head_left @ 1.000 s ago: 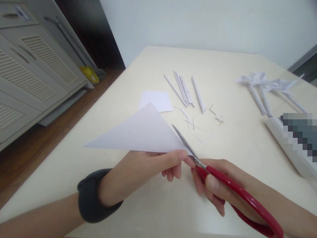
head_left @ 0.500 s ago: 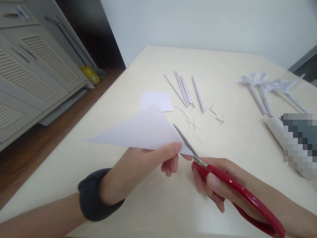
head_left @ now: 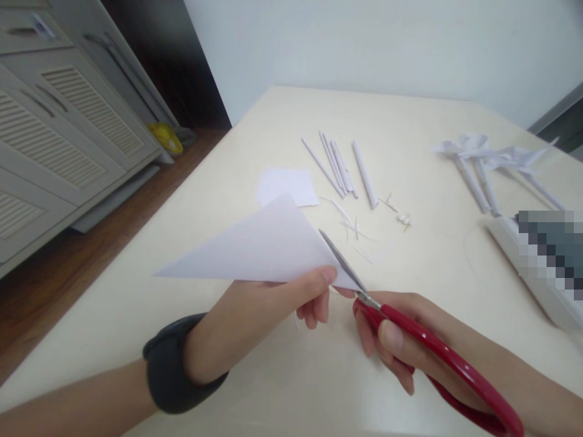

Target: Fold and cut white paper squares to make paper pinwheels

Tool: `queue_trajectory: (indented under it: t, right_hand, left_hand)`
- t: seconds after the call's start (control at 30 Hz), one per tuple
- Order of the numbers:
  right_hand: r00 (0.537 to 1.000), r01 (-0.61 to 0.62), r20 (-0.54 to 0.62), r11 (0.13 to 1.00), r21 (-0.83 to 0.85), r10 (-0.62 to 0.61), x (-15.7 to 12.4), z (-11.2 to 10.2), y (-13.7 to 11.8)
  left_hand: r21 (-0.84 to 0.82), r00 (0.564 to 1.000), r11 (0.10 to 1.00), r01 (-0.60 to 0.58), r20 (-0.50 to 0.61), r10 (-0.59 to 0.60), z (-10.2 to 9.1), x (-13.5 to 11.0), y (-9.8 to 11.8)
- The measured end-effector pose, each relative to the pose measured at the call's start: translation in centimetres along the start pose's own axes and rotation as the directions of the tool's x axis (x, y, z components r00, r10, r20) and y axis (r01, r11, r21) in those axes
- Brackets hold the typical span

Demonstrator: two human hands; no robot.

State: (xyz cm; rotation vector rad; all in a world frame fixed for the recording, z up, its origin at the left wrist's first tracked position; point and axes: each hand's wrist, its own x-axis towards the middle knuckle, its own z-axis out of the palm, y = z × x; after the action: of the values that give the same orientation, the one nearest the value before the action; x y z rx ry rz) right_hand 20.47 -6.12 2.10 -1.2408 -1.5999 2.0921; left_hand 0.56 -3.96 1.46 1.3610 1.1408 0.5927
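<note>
A white paper triangle [head_left: 259, 243] is pinched near its lower right corner by my left hand [head_left: 296, 291], thumb on top and fingers beneath. My right hand [head_left: 392, 334] grips red-handled scissors [head_left: 437, 343]. Their metal blades lie along the triangle's right edge, close to the corner; the lower blade is mostly hidden by the paper. Under the triangle's far tip rests a white paper piece [head_left: 289, 185]. Thin paper strips [head_left: 350, 224] are scattered on the table just beyond the blades.
Several rolled paper sticks [head_left: 339, 164] lie farther back on the white table [head_left: 218, 194]. At the right are paper pinwheel-like shapes on sticks [head_left: 478, 158] and a white box-like object [head_left: 519, 261], partly blurred out. A cabinet [head_left: 68, 121] stands left of the table.
The paper triangle's left tip has dipped slightly, and both hands sit a little lower in view. The scissors stay at the same edge of the paper.
</note>
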Motion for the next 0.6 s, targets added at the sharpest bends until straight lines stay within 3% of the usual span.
queue_trajectory:
  t: [0.37, 0.6]
  right_hand:
    - [0.997, 0.076, 0.010, 0.997, 0.007, -0.076, 0.2, 0.2, 1.1]
    - [0.999, 0.035, 0.014, 0.999, -0.010, -0.035, 0.3, 0.2, 0.6]
  left_hand:
    - [-0.016, 0.997, 0.998, 0.061, 0.052, -0.060, 0.1, 0.1, 0.0]
    - [-0.031, 0.990, 0.992, 0.123, 0.079, -0.120, 0.1, 0.1, 0.1]
